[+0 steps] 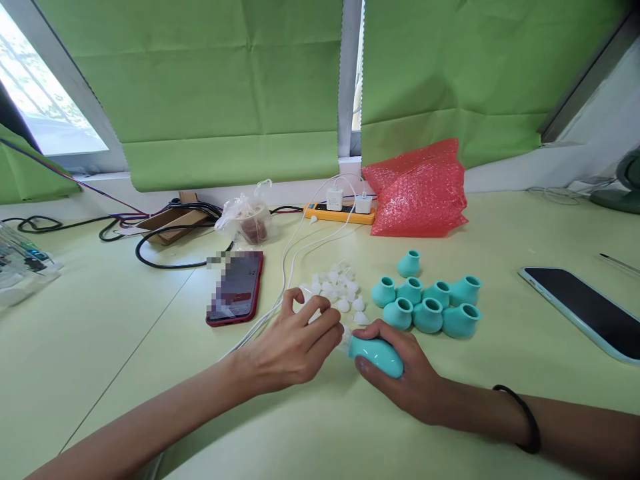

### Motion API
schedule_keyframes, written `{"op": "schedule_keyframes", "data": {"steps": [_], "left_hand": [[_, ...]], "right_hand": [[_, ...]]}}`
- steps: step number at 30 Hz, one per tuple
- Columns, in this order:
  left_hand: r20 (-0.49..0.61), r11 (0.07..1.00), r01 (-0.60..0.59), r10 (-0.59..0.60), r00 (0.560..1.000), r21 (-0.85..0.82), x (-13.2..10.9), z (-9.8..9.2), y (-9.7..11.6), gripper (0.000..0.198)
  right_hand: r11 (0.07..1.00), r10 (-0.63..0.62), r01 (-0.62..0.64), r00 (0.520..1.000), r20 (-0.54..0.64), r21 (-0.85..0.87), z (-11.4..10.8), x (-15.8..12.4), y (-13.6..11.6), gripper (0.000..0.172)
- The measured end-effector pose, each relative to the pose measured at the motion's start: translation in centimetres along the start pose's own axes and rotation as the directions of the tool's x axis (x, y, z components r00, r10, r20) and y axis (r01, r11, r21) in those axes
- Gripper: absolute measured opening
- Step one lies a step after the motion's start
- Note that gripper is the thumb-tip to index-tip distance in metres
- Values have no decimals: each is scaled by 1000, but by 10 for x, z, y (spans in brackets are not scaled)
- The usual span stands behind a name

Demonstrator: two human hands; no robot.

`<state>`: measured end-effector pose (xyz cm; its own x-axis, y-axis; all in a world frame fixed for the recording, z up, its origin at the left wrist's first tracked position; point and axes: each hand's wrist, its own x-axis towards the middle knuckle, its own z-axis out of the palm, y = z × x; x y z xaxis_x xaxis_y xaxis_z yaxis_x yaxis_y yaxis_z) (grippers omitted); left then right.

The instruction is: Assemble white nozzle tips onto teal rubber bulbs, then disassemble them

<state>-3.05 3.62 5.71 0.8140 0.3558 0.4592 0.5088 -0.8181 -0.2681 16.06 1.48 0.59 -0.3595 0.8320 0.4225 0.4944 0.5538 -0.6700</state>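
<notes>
My right hand (410, 373) is wrapped round a glossy turquoise rubber bulb (377, 355), its mouth pointing left. At that mouth sits a translucent white tip (344, 339), partly covered by the curled fingers of my left hand (300, 343), which are closed against it. Just beyond my left hand lies a loose pile of small translucent white tips (337, 287), some touching one another. Several more turquoise bulbs (428, 313) stand in a cluster past my right hand, open mouths upward.
A phone in a red case (235, 290) lies left; another phone (585, 310) lies right. White cables (285, 280) run to an orange power strip (325, 213). Behind are a red bubble-wrap bag (417, 193), a plastic bag holding a brown roll (253, 223), and black cables (165, 265).
</notes>
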Motion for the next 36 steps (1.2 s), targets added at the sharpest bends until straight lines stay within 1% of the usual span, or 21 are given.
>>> {"op": "schedule_keyframes", "data": {"steps": [3, 6, 8, 11, 14, 16, 17, 18, 20, 21, 22, 24, 27, 29, 31, 35, 36], "left_hand": [[-28, 979, 121, -127, 991, -166, 1, 1, 2, 7], [-1, 914, 239, -254, 967, -328, 4, 0, 6, 7], [24, 867, 304, -321, 947, -395, 6, -1, 9, 8], [41, 816, 357, -381, 924, -455, 6, 0, 10, 8], [-17, 789, 372, -435, 900, -490, 6, 2, 2, 8], [-64, 797, 397, -475, 878, -455, 6, 4, -8, 8], [-58, 810, 413, -477, 877, -417, 5, 6, -13, 8], [-28, 819, 436, -480, 877, -373, 4, 9, -17, 8], [94, 824, 488, -483, 871, -286, 1, 17, -23, 10], [155, 823, 513, -489, 859, -245, 0, 21, -25, 12], [193, 825, 528, -495, 847, -201, -2, 25, -27, 13], [239, 825, 545, -505, 829, -146, -4, 31, -28, 14], [273, 820, 554, -504, 819, -146, -5, 34, -31, 16], [281, 815, 552, -496, 821, -174, -4, 32, -32, 17], [255, 810, 545, -492, 833, -216, -3, 28, -31, 17], [117, 802, 491, -483, 868, -340, 0, 13, -18, 27], [105, 811, 451, -446, 889, -372, 1, 9, -12, 29]], "right_hand": [[999, 18, -18, 1000, -16, -26, -2, -1, -1, 15], [1000, 16, -17, 1000, -14, -26, -3, -1, -1, 15], [1000, 19, -19, 1000, -9, -15, -4, 1, -1, 14], [1000, 5, -5, 1000, -4, -14, -5, 3, -2, 12], [998, -56, 57, 998, 19, -36, -5, 2, -3, 10], [991, -116, 116, 993, 7, -64, -4, -1, -4, 11], [986, -150, 149, 989, -6, -77, -4, -2, -5, 12], [979, -185, 182, 983, -19, -86, -4, -3, -6, 14], [966, -246, 242, 969, -33, -96, -5, -3, -7, 16], [960, -267, 263, 963, -31, -96, -5, -3, -8, 16], [956, -282, 278, 959, -31, -96, -6, -2, -8, 17], [952, -293, 289, 956, -28, -96, -7, -1, -9, 17], [954, -288, 285, 957, -22, -92, -8, 0, -9, 17], [960, -268, 264, 963, -35, -91, -7, -1, -8, 17], [972, -222, 217, 974, -48, -89, -5, -2, -6, 17], [992, -116, 115, 993, -14, -48, -2, -3, -2, 23], [994, -107, 108, 994, 6, -30, -2, -2, -1, 25]]}}
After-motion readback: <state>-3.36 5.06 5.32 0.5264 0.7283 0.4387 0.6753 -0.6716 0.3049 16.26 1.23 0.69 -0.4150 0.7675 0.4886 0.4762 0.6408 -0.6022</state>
